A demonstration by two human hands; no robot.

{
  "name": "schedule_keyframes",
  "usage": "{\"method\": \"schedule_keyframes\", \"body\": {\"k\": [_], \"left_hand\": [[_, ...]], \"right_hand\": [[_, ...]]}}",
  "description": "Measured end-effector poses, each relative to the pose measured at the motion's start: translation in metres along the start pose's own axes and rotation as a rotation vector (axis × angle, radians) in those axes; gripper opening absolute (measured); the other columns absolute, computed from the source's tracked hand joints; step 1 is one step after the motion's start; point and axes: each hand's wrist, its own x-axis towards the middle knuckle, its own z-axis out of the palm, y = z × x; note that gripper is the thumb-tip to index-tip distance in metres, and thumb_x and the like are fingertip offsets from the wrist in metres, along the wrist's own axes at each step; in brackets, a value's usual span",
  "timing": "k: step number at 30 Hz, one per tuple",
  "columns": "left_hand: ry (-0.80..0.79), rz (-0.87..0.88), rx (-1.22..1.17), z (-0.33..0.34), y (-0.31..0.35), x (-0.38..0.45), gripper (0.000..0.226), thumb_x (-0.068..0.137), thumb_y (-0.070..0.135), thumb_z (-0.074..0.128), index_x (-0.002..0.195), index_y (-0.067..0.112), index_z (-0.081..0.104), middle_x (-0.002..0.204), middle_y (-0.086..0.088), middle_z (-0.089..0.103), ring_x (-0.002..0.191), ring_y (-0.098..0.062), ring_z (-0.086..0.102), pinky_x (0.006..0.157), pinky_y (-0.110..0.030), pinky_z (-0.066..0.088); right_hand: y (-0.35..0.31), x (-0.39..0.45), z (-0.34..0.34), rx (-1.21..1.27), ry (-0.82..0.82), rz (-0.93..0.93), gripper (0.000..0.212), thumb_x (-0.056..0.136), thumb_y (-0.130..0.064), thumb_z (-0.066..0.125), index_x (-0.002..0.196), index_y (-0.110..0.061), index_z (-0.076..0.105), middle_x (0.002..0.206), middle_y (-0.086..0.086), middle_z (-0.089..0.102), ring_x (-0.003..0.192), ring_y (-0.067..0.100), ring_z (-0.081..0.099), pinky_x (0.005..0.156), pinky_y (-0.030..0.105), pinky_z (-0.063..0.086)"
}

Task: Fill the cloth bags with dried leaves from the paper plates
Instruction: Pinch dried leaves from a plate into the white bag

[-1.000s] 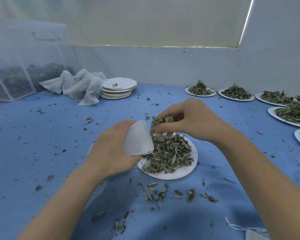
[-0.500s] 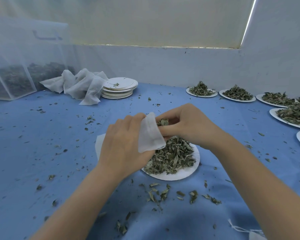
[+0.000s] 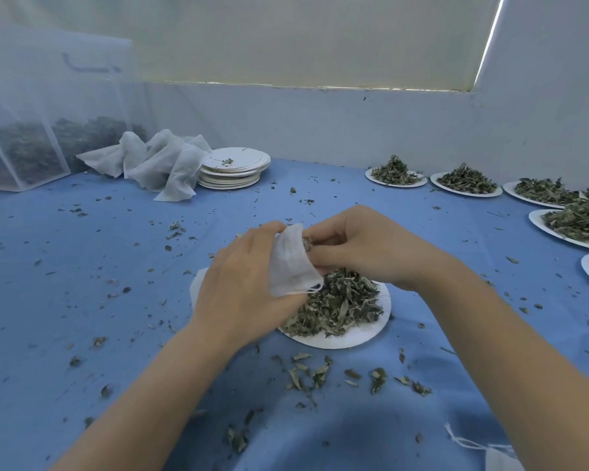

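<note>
The left hand [image 3: 242, 287] grips a small white cloth bag [image 3: 291, 263], fingers curled round its side, and holds it just above the paper plate [image 3: 354, 334] of dried leaves [image 3: 337, 304]. The right hand [image 3: 364, 246] has its fingers curled at the mouth of the bag and pinches a few leaf pieces there. Loose leaf bits lie on the blue table cover [image 3: 82, 300]. More filled plates [image 3: 466, 190] stand at the far right.

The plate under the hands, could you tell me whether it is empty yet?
Not empty: the paper plate holds a heap of dried leaves.
</note>
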Motion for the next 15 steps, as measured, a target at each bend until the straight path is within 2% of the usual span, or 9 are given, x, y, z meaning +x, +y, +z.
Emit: {"method": "schedule_keyframes", "body": {"k": [1, 4, 7, 9, 10, 11, 13, 15], "left_hand": [[0.003, 0.014, -0.002, 0.0, 0.001, 0.0, 0.065, 0.065, 0.045, 0.072, 0.12, 0.015, 0.054, 0.11, 0.004, 0.061, 0.097, -0.018, 0.057, 0.076, -0.026, 0.035], [-0.014, 0.061, -0.001, -0.002, 0.003, -0.002, 0.064, 0.066, 0.039, 0.074, 0.12, 0.01, 0.055, 0.109, -0.002, 0.062, 0.095, -0.025, 0.058, 0.076, -0.029, 0.036], [-0.041, 0.076, 0.016, -0.002, 0.002, -0.002, 0.066, 0.066, 0.04, 0.07, 0.123, 0.013, 0.053, 0.11, 0.0, 0.06, 0.094, -0.022, 0.055, 0.074, -0.027, 0.032], [-0.07, 0.056, -0.003, -0.001, 0.001, -0.002, 0.069, 0.064, 0.047, 0.063, 0.125, 0.017, 0.05, 0.111, 0.004, 0.056, 0.096, -0.017, 0.052, 0.073, -0.025, 0.031], [-0.081, 0.027, -0.028, -0.002, 0.0, -0.002, 0.07, 0.063, 0.049, 0.062, 0.126, 0.021, 0.048, 0.112, 0.008, 0.054, 0.096, -0.012, 0.05, 0.073, -0.025, 0.031], [-0.087, -0.008, -0.055, -0.002, -0.002, -0.002, 0.069, 0.063, 0.05, 0.062, 0.126, 0.025, 0.047, 0.112, 0.013, 0.051, 0.095, -0.006, 0.047, 0.073, -0.024, 0.032], [-0.088, -0.057, -0.091, -0.002, -0.005, -0.001, 0.068, 0.062, 0.051, 0.063, 0.124, 0.032, 0.045, 0.109, 0.02, 0.047, 0.091, 0.002, 0.042, 0.074, -0.023, 0.033], [-0.092, -0.075, -0.117, -0.002, -0.005, -0.001, 0.066, 0.062, 0.048, 0.063, 0.123, 0.033, 0.045, 0.11, 0.021, 0.049, 0.092, 0.001, 0.045, 0.074, -0.024, 0.036]], "right_hand": [[0.0, 0.001, 0.002, -0.035, 0.032, -0.011, 0.019, 0.084, -0.007, 0.059, 0.092, 0.01, 0.063, 0.085, 0.031, 0.061, 0.063, 0.029, 0.05, 0.068, 0.034, 0.044], [-0.002, 0.003, 0.008, -0.141, 0.067, -0.022, 0.014, 0.082, -0.006, 0.058, 0.086, -0.001, 0.07, 0.069, 0.023, 0.058, 0.055, 0.009, 0.038, 0.057, 0.025, 0.035], [-0.007, 0.003, 0.012, -0.151, 0.028, -0.031, 0.019, 0.081, -0.003, 0.057, 0.087, -0.011, 0.074, 0.064, 0.008, 0.058, 0.045, 0.003, 0.037, 0.048, 0.013, 0.032], [-0.01, 0.001, 0.01, -0.099, -0.037, -0.042, 0.021, 0.084, -0.005, 0.059, 0.094, -0.014, 0.074, 0.078, 0.006, 0.07, 0.059, 0.006, 0.056, 0.061, 0.019, 0.046], [-0.01, -0.001, 0.007, -0.052, -0.057, -0.045, 0.023, 0.085, -0.004, 0.059, 0.098, -0.015, 0.074, 0.087, 0.006, 0.073, 0.075, 0.015, 0.065, 0.073, 0.027, 0.051], [-0.01, -0.003, 0.003, 0.006, -0.071, -0.048, 0.026, 0.085, -0.002, 0.059, 0.102, -0.015, 0.073, 0.094, 0.006, 0.073, 0.089, 0.019, 0.067, 0.082, 0.028, 0.052], [-0.01, -0.006, -0.005, 0.109, -0.066, -0.052, 0.026, 0.085, -0.003, 0.061, 0.105, -0.016, 0.073, 0.098, 0.005, 0.073, 0.094, 0.018, 0.067, 0.085, 0.024, 0.053], [-0.01, -0.007, -0.006, 0.138, 0.006, -0.063, 0.022, 0.083, -0.01, 0.067, 0.099, -0.023, 0.075, 0.092, -0.004, 0.074, 0.089, 0.008, 0.069, 0.083, 0.018, 0.053]]}}
